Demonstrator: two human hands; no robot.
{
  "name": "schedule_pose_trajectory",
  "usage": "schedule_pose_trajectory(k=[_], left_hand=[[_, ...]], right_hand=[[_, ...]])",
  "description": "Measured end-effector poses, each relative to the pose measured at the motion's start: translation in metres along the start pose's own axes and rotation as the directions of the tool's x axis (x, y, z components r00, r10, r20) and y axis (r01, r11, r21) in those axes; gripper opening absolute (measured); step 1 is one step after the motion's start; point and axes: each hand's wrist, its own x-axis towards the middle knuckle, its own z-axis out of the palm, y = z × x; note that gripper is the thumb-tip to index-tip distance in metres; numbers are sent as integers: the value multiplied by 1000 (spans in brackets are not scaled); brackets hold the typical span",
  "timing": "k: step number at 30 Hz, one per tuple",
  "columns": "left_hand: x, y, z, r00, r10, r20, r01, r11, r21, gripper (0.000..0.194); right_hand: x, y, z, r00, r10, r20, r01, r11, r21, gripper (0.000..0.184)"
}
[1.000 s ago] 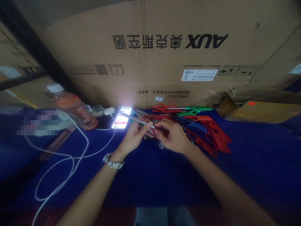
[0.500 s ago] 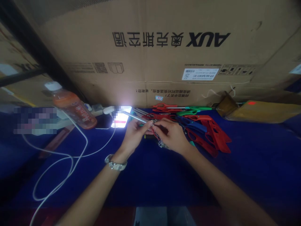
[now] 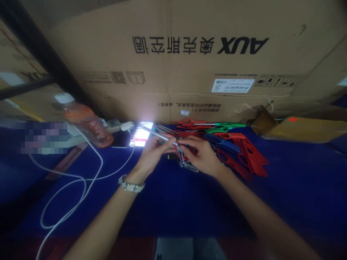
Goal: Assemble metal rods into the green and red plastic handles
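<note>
Between thumb and fingers, my left hand [image 3: 151, 153] pinches a thin silvery metal rod [image 3: 158, 135] that slants up to the left. Thin pale wires [image 3: 181, 153] hang in a tangle below its near end. The fingers of my right hand [image 3: 204, 155] are curled close to that end; what they hold, if anything, is hidden. Under the wires lies a clear-handled tool [image 3: 191, 167], its kind unclear. Just behind my hands is a pile of plastic parts: red pieces [image 3: 246, 151], a blue piece [image 3: 223, 143] and a green piece [image 3: 226, 127].
A lit phone [image 3: 142, 135] lies behind my left hand. A drink bottle [image 3: 88, 122] leans at the left, near a looping white cable [image 3: 84, 187]. A large cardboard sheet [image 3: 173, 65] stands behind the blue tabletop [image 3: 176, 206]. A yellow-brown packet [image 3: 303, 129] is at the right.
My right hand's fingers have shifted slightly away from the rod's end, and more of the wires and the clear-handled tool shows. My left hand keeps its pinch on the rod.
</note>
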Motion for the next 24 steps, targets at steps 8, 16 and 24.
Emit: schedule_pose_trajectory(k=[8,16,24], left_hand=[[-2,6,-1,998,-16,60,15,1000,8,29],[-3,7,-1,997,-20,70,19,1000,21,29],[-3,9,0,998,-23,65,22,1000,19,28]], right_hand=[[1,3,-3,1000,9,-8,-9,999,48,18],[1,3,-8,1000,18,2,-18,995,95,18],[1,4,-8,1000,18,7,-19,994,106,18]])
